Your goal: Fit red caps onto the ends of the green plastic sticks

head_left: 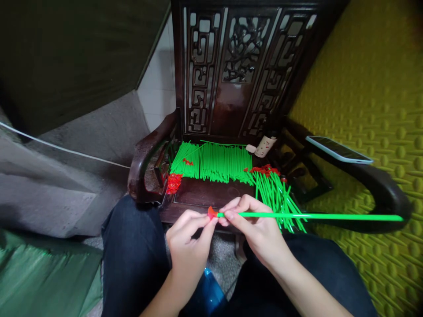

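Observation:
My left hand (189,237) pinches a small red plastic cup (212,212), shaped like a balloon-stick cup, between thumb and forefinger. Against it is the near end of a long green plastic stick (324,217), which my right hand (259,224) holds close to that end. The stick points level to the right. Fingers hide part of the joint, so I cannot tell how far the stick sits in the cup. Beyond my hands, rows of bare green sticks (224,163) lie on the chair seat. A pile of red cups (174,182) sits at the seat's left front.
Green sticks with red cups on their far ends (277,193) lie at the seat's right, overhanging its front. A patterned bottle (265,146) lies behind them. A phone (340,149) rests on the right armrest (386,189) of the dark carved wooden chair. A yellow textured surface (363,88) rises at right.

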Action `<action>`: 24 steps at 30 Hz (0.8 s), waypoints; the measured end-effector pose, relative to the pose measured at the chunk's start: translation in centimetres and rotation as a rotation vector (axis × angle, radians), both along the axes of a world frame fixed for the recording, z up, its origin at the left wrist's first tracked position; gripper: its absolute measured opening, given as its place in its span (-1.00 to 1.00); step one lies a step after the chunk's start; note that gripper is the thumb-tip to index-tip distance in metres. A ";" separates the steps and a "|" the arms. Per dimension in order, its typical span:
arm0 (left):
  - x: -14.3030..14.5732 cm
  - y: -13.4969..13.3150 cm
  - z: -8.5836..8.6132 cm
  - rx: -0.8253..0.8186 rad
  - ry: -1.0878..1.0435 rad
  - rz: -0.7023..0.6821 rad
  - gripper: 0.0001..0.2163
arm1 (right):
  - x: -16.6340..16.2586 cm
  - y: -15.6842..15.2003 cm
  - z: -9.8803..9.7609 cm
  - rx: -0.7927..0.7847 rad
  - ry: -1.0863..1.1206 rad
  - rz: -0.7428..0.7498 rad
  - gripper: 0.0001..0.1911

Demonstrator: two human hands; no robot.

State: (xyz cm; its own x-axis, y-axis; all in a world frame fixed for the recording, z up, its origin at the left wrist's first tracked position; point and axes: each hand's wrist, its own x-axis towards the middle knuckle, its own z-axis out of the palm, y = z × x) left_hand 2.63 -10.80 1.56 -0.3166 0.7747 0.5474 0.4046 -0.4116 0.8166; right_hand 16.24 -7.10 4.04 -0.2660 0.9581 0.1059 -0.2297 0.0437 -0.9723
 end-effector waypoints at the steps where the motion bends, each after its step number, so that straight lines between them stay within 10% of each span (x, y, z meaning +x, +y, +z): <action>1: 0.1 -0.1 0.0 0.008 0.009 0.011 -0.91 | 0.0 0.0 0.1 0.014 -0.021 -0.007 -0.80; 15: 0.4 -0.2 -0.3 -0.091 -0.133 -0.024 -0.92 | 0.2 0.1 -0.2 -0.008 0.003 -0.001 -0.81; 24: -0.9 0.6 -0.3 -0.250 -0.364 -0.277 -0.83 | 0.6 -0.6 0.5 0.438 -0.316 -0.108 -0.89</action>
